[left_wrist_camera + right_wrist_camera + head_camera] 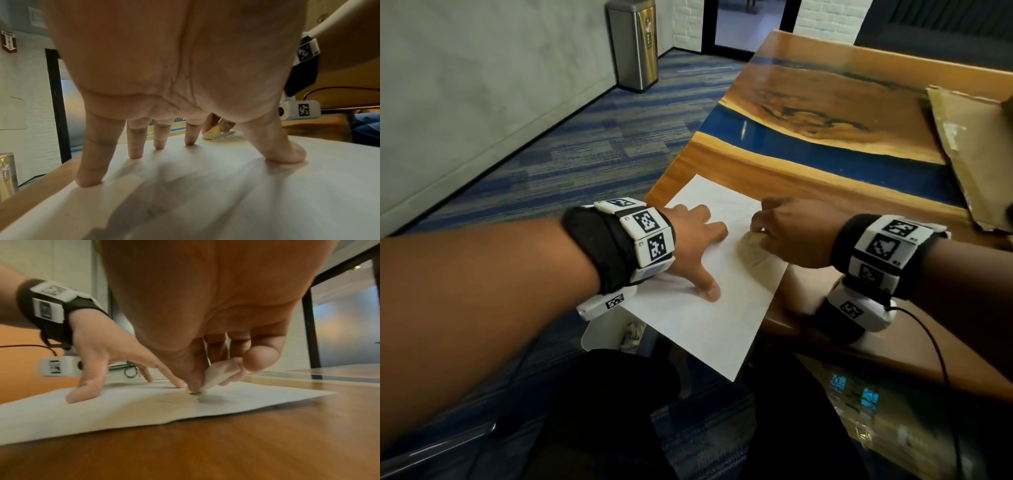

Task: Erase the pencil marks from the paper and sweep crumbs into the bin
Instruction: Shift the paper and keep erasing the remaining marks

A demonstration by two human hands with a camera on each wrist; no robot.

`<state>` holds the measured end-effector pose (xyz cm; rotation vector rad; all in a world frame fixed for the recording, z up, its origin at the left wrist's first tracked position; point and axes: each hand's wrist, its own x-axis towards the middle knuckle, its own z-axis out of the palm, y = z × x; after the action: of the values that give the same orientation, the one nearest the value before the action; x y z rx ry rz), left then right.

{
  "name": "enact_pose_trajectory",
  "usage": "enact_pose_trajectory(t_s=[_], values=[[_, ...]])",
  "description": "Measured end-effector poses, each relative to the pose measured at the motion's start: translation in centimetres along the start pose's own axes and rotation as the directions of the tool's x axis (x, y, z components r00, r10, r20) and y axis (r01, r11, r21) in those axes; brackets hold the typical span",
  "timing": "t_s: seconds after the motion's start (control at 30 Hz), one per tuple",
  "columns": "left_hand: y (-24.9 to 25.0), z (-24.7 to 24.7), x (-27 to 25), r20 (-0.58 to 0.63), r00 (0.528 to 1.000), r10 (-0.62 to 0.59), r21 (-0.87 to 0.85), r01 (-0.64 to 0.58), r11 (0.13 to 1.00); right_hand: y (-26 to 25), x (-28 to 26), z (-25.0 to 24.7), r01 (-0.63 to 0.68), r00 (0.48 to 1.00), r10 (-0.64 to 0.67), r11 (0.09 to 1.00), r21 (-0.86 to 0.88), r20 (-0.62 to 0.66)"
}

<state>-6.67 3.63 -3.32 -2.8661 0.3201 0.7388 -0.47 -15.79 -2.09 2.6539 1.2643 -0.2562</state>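
A white sheet of paper lies on the near corner of the wooden table, its near end hanging past the edge. My left hand presses it flat with straight, spread fingers. My right hand pinches a pale eraser and holds its tip on the paper, where faint pencil marks show. The same eraser appears beyond my left fingers, with smudged traces beside it. A small white bin stands on the floor below the table's corner, under my left wrist.
A flattened piece of cardboard lies at the table's right side. A tall steel waste bin stands by the far wall on the blue carpet. A black cable runs from my right wrist down across the table edge.
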Motion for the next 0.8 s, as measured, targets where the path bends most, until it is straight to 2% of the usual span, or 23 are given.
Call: enact_pose_trajectory(t_s=[0.07, 0.13, 0.17, 0.2, 0.3, 0.33, 0.4, 0.47, 0.5, 0.6, 0.63, 0.7, 0.77, 0.8], values=[[-0.1, -0.2, -0.1, 0.029, 1.0, 0.006, 0.014, -0.007, 1.0, -1.2, -0.2, 0.2, 0.092, 0.996, -0.092, 0.996, -0.007, -0.02], [0.0, -0.5, 0.0, 0.055, 0.998, 0.018, 0.031, -0.019, 0.999, -2.9, -1.0, 0.2, 0.265, 0.964, -0.265, 0.964, 0.009, -0.022], [0.0, -0.6, 0.1, 0.063, 0.998, 0.022, 0.041, -0.025, 0.999, -3.0, -1.0, 0.2, 0.304, 0.953, -0.304, 0.953, 0.005, -0.014], [0.1, -0.6, 0.2, 0.07, 0.997, 0.022, 0.052, -0.026, 0.998, -2.6, -0.7, 0.1, 0.29, 0.957, -0.29, 0.957, -0.006, -0.006], [0.1, -0.6, 0.4, 0.075, 0.997, 0.011, 0.073, -0.016, 0.997, -0.1, 0.0, -0.3, 0.087, 0.996, -0.089, 0.995, -0.054, -0.028], [0.0, -0.6, 0.4, 0.076, 0.997, 0.012, 0.076, -0.018, 0.997, 0.0, -0.1, -0.2, 0.073, 0.996, -0.076, 0.995, -0.065, -0.044], [-0.1, -0.6, 0.4, 0.091, 0.996, 0.017, 0.078, -0.024, 0.997, -1.2, -0.6, 0.1, 0.206, 0.975, -0.21, 0.977, -0.056, -0.072], [-0.1, -0.8, 0.4, 0.101, 0.995, 0.018, 0.091, -0.027, 0.996, -2.3, -1.3, 0.3, 0.376, 0.926, -0.378, 0.925, -0.059, -0.027], [-0.1, -0.9, 0.3, 0.103, 0.995, 0.019, 0.099, -0.029, 0.995, -2.0, -1.2, 0.1, 0.363, 0.931, -0.364, 0.93, -0.062, -0.008], [0.0, -1.0, 0.1, 0.096, 0.995, 0.022, 0.105, -0.032, 0.994, 0.3, -0.5, -0.4, 0.098, 0.994, -0.101, 0.992, -0.082, -0.032], [0.0, -1.0, 0.1, 0.096, 0.995, 0.018, 0.107, -0.029, 0.994, 0.4, -0.6, -0.2, 0.075, 0.996, -0.079, 0.993, -0.089, -0.038], [0.0, -1.0, 0.2, 0.098, 0.995, 0.014, 0.114, -0.026, 0.993, -1.1, -1.1, 0.3, 0.179, 0.983, -0.181, 0.983, -0.043, -0.043], [0.0, -1.0, 0.4, 0.095, 0.995, 0.021, 0.117, -0.032, 0.993, -2.6, -1.8, 0.7, 0.334, 0.943, -0.333, 0.943, 0.015, -0.021], [0.0, -1.1, 0.4, 0.093, 0.995, 0.021, 0.12, -0.032, 0.992, -2.4, -1.7, 0.5, 0.332, 0.943, -0.332, 0.943, 0.013, -0.007]])
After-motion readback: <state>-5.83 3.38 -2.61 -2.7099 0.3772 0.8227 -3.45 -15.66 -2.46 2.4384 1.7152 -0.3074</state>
